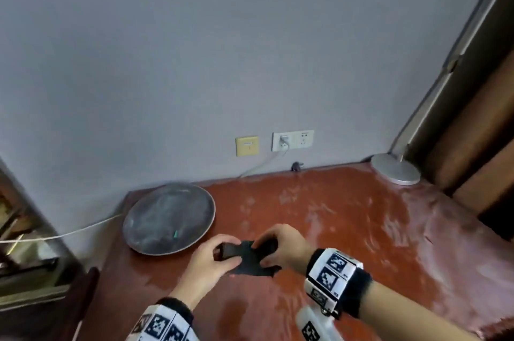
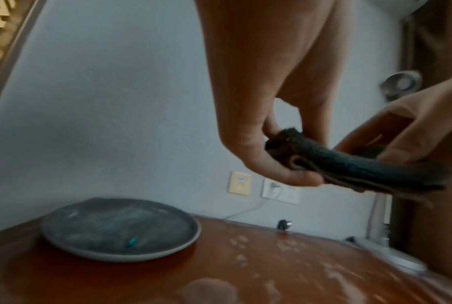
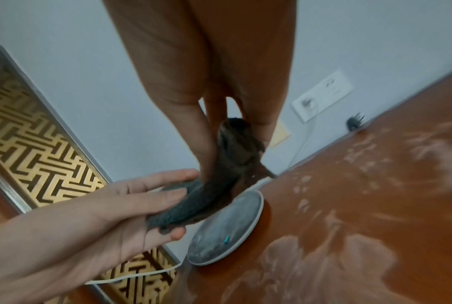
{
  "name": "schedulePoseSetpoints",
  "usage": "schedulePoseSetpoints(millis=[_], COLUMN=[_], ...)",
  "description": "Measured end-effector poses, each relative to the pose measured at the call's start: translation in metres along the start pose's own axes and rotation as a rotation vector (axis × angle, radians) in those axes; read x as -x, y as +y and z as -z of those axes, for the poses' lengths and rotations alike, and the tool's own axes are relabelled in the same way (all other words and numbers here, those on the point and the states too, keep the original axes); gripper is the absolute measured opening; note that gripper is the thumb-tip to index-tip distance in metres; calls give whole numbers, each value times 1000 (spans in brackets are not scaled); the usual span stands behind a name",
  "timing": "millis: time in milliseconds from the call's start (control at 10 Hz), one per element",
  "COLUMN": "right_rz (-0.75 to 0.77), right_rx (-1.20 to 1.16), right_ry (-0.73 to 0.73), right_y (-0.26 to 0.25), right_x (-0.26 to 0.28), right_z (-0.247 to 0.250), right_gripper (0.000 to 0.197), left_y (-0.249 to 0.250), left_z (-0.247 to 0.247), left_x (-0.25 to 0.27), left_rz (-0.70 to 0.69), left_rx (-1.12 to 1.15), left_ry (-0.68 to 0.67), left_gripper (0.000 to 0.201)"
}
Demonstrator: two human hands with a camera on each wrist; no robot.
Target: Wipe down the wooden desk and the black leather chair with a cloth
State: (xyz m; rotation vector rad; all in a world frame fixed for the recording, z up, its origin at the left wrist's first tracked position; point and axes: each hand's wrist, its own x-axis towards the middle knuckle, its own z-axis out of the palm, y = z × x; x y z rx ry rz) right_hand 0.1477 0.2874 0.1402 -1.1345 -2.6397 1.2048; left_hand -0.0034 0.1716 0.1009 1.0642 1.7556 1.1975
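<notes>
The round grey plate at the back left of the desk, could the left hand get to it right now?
Probably yes: the round grey plate sits just beyond the left hand with bare wooden desk between. But its fingers grip the dark cloth, shared with the right hand.

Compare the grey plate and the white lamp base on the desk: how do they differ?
The grey plate is dark, larger in view and dished with a raised rim; the white lamp base is pale, smaller in view and a flat disc. The plate sits at the desk's back left and holds a small teal bit; the base sits in the back right corner. Both are round and rest on the dusty wood.
</notes>
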Motion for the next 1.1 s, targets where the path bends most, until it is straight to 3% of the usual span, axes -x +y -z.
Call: schedulePoseSetpoints(millis=[200,400,600,900,1100], right_rz=[38,137,169,208,261], right_rx=[125,196,300,507,553], right_ry=[-84,-154,-205,-235,-251], right_y=[-34,-47,-51,-44,-36], right_x=[-148,-218,-251,-260,-261], right_z=[-57,-127,-160,-158,-154], right_gripper=[40,31,28,29,33], left_y=[-67,-117,-146,-154,-139], left_z=[81,121,131,122,113], left_x=[-77,-116,-130,-130,-128], left_rz=[134,334,399,416,467], left_rx=[-139,-398,-546,-753,-1037], left_ry=[236,287,303,270,263], left_gripper=[41,43,49,50,46])
